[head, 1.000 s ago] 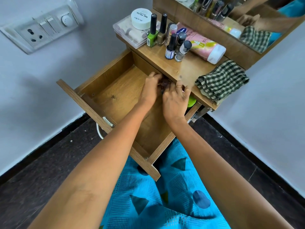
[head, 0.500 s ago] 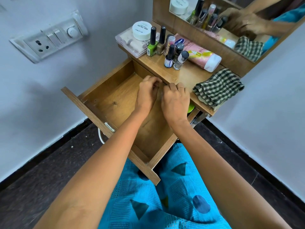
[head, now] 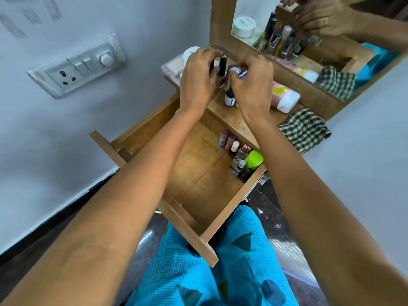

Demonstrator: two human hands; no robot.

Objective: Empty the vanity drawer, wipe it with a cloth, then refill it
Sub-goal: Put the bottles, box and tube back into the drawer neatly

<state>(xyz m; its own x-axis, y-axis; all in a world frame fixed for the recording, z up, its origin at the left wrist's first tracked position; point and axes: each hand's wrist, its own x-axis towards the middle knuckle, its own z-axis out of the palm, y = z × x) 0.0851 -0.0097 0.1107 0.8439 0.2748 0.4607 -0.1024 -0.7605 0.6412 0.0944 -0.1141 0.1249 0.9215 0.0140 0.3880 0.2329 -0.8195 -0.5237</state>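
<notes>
- Down by the lap, the open wooden vanity drawer [head: 203, 184] juts toward the person, its floor mostly bare.
- Over in its far right corner, a huddle of small cosmetic bottles [head: 231, 146] and a lime-green-lidded jar [head: 254, 159] sit tucked under the shelf edge. By my read, the emptying isn't finished.
- Up on the wooden vanity shelf [head: 234, 122], both hands work side by side among the standing bottles.
- The left hand [head: 197, 78] curls its fingers round a tall black-capped nail polish bottle [head: 222, 65]. The right hand [head: 251, 85] is bunched tight, pinching a small blue-and-white item [head: 241, 74] that is too hidden to name.
- The smart play is to stand each piece upright and let go only once it's steady, because that crowd is packed.
- Watch the small blue-labelled bottle [head: 229, 100] right below the right hand. A careless wrist could topple it.
- The pink tube with a white cap [head: 284, 99] lies on its side just beyond and may roll if nudged.
- Keep the green-and-cream checked cloth [head: 305, 130] at the shelf's right end uncovered, since wiping comes next.
- At the back, the wood-framed mirror [head: 249, 7] doubles the clutter.
</notes>
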